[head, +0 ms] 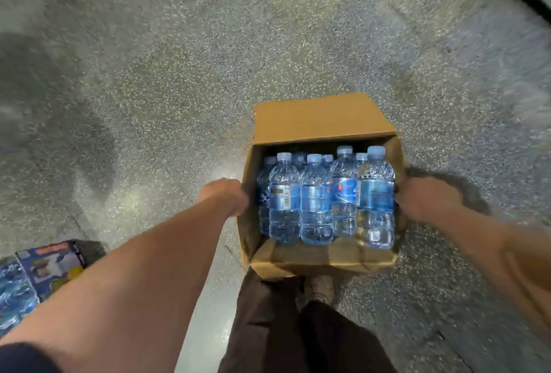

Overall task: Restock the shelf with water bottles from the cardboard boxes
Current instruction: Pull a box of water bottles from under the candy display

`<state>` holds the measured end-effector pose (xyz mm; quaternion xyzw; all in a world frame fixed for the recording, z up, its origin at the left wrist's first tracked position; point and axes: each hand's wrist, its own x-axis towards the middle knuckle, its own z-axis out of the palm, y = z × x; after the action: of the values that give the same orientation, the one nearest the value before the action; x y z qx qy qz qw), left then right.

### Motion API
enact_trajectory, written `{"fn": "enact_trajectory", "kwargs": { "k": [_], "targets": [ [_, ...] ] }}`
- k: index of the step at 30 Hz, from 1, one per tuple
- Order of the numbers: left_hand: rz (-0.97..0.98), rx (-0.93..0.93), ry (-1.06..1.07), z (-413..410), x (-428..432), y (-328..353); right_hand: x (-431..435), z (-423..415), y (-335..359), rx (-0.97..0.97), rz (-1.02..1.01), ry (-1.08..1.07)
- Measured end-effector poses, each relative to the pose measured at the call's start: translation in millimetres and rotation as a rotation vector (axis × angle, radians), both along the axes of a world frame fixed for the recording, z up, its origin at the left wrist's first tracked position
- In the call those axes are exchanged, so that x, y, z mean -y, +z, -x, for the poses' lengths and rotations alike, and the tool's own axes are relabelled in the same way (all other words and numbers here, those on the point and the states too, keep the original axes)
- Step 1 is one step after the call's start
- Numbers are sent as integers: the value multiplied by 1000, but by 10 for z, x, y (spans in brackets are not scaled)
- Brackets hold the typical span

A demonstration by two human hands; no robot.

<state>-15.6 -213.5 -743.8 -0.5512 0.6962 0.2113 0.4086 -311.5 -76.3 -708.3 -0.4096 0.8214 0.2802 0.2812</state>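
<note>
Open cardboard box [322, 122] sits low in front of the person's legs, over the speckled floor [179, 74]; can't tell if it's lifted or resting. Water bottles [316, 199] stand upright inside, packed to the far side. Left hand [226, 196] grips the left wall and right hand [426, 199] the right wall, fingers curled at the rim and mostly hidden. Step looks like carrying the box to the shelf. Do it well: keep the box level, since it tips toward the near flap, support it from underneath, and avoid the colourful packs [35, 271] at left.
</note>
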Motion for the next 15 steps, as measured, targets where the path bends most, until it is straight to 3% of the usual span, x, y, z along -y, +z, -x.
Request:
{"fn": "enact_trajectory", "kwargs": {
  "k": [7,15],
  "targets": [
    [9,7,-160,439,642,111,271,256,104,-4,4,-122],
    [38,41,-268,1179,1057,270,360,797,10,127,-32,-356]
  ]
}}
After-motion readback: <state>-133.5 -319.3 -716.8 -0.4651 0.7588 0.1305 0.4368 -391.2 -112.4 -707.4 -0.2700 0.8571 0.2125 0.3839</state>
